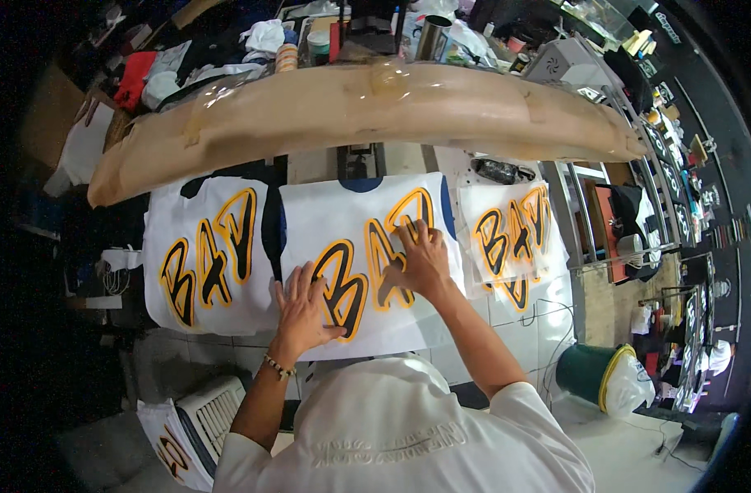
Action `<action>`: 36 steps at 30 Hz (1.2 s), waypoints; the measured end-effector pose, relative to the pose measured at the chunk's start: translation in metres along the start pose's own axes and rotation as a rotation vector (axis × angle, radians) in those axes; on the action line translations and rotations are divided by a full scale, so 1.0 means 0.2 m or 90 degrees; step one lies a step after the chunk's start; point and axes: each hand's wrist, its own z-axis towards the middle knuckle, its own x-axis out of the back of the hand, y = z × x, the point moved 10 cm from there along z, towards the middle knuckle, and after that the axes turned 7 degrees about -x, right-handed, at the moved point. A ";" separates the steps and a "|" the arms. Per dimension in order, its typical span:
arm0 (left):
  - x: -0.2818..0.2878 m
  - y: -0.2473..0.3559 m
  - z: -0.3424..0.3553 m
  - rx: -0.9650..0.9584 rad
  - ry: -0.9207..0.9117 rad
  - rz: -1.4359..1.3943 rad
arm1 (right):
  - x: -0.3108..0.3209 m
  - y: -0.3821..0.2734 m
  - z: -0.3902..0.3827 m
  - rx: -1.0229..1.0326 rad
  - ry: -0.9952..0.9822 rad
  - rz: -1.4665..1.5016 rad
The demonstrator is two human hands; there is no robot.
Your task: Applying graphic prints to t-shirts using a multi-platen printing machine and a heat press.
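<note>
My left hand (305,312) rests with fingers spread at the left of the middle white shirt piece (310,214), beside a large black letter with an orange outline. My right hand (420,259) has its fingers apart, slightly bent, on the lettering at the piece's right. A pale sheet under the lettering reaches below the piece. At the left lies another white shirt piece (170,222) with similar lettering. At the right, translucent printed sheets (490,205) overlap, with more lettering beneath.
A long tan padded roll (367,111) spans behind the shirts, with clutter beyond. A metal rack (663,205) stands at the right, a green bin (581,378) below it. A slatted pale appliance (211,415) with printed sheets (166,444) sits at lower left.
</note>
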 end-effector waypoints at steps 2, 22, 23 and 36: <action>0.00 -0.02 -0.01 0.013 -0.001 0.011 | -0.03 -0.03 -0.01 -0.029 -0.022 -0.020; 0.15 0.03 0.18 -0.027 0.073 0.052 | -0.05 0.01 0.00 -0.058 -0.077 -0.007; 0.18 0.04 0.18 -0.052 0.134 0.088 | -0.03 -0.02 0.02 -0.068 -0.111 -0.025; 0.19 -0.08 0.23 -0.054 0.146 0.043 | -0.08 -0.03 0.07 -0.090 -0.152 -0.031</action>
